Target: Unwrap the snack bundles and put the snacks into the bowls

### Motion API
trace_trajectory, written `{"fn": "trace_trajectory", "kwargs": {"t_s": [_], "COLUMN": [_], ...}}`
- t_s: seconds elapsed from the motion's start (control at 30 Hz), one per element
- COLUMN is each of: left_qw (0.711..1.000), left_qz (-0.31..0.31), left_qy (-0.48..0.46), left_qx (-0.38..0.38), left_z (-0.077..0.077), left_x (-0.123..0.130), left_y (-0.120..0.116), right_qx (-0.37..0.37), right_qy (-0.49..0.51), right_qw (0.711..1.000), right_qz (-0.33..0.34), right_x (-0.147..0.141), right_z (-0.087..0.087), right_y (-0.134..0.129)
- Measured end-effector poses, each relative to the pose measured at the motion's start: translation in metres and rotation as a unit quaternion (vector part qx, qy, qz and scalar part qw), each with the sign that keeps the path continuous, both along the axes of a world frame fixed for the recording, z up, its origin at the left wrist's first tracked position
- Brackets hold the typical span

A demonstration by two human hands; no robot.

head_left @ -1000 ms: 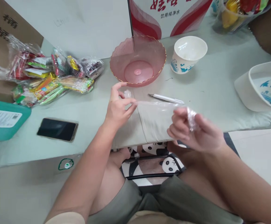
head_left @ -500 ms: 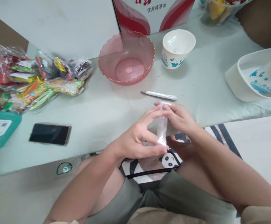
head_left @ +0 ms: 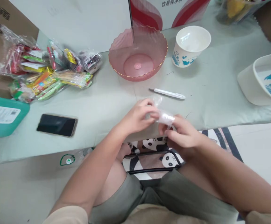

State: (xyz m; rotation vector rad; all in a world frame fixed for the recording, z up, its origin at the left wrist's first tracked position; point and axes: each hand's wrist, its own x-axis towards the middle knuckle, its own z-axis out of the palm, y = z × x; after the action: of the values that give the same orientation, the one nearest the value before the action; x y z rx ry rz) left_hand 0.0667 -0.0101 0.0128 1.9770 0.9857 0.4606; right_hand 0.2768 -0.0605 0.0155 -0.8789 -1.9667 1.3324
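A small clear plastic packet, whitish and shiny, is stretched between my two hands above the table's front edge. My left hand pinches its left end, with a loose bit of film sticking up past the fingers. My right hand grips the other end, thumb and fingers closed. Motion blur hides what the packet contains. Just beyond the hands lies a white utility knife with its dark tip to the left. Behind that stand a pink fluted bowl and a white paper cup with blue prints.
Several wrapped snacks are heaped at the left. Closer in lie a phone and a green container. A white tub holds a printed cup at the right. Large boxes stand along the back.
The packet has swung from upright to nearly level. My left hand has left its lower end and both hands now hold opposite ends sideways. The view has shifted a little left.
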Motion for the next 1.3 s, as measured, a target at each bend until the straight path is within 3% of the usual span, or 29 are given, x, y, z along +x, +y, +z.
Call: {"fn": "trace_trajectory", "kwargs": {"t_s": [0.1, 0.2, 0.33, 0.5, 0.6, 0.77, 0.9, 1.03, 1.1, 1.2, 1.3], "left_qw": [0.999, 0.999, 0.989, 0.977, 0.982, 0.995, 0.988, 0.972, 0.963, 0.945, 0.956], "left_qz": [0.008, -0.002, -0.02, -0.043, -0.043, 0.02, -0.013, 0.03, 0.072, 0.147, 0.164], "left_qy": [0.013, -0.034, -0.143, -0.205, -0.18, -0.094, -0.101, -0.134, -0.165, -0.199, -0.189], "left_qx": [0.032, 0.01, -0.021, -0.037, -0.032, -0.013, -0.113, -0.188, -0.202, -0.214, -0.152], "left_z": [0.003, 0.009, 0.013, 0.007, -0.001, -0.006, -0.001, -0.003, -0.007, -0.009, 0.005], "left_x": [0.0, 0.001, 0.006, 0.013, 0.014, 0.017, 0.019, 0.016, 0.012, 0.009, 0.02], "left_y": [-0.007, -0.012, -0.01, -0.001, 0.001, 0.0, 0.002, 0.001, 0.001, 0.006, 0.024], "right_qx": [-0.042, -0.017, -0.015, -0.026, -0.006, 0.076, 0.123, 0.109, 0.088, 0.037, -0.018], "right_qy": [-0.079, -0.138, -0.117, -0.057, -0.036, -0.051, -0.119, -0.097, -0.066, -0.034, -0.025], "right_qw": [0.99, 0.971, 0.985, 0.996, 0.998, 0.994, 0.982, 0.985, 0.986, 0.971, 0.954], "right_qz": [-0.107, -0.194, -0.128, -0.061, -0.048, -0.052, -0.078, -0.087, -0.124, -0.233, -0.298], "right_x": [0.009, 0.01, 0.0, -0.007, -0.003, 0.004, 0.009, 0.011, 0.012, 0.013, 0.011], "right_z": [-0.003, -0.006, -0.006, -0.005, -0.006, -0.009, -0.013, -0.01, -0.007, -0.004, -0.008], "right_y": [0.006, 0.012, 0.011, 0.009, 0.01, 0.01, 0.009, 0.01, 0.01, 0.011, 0.014]}}
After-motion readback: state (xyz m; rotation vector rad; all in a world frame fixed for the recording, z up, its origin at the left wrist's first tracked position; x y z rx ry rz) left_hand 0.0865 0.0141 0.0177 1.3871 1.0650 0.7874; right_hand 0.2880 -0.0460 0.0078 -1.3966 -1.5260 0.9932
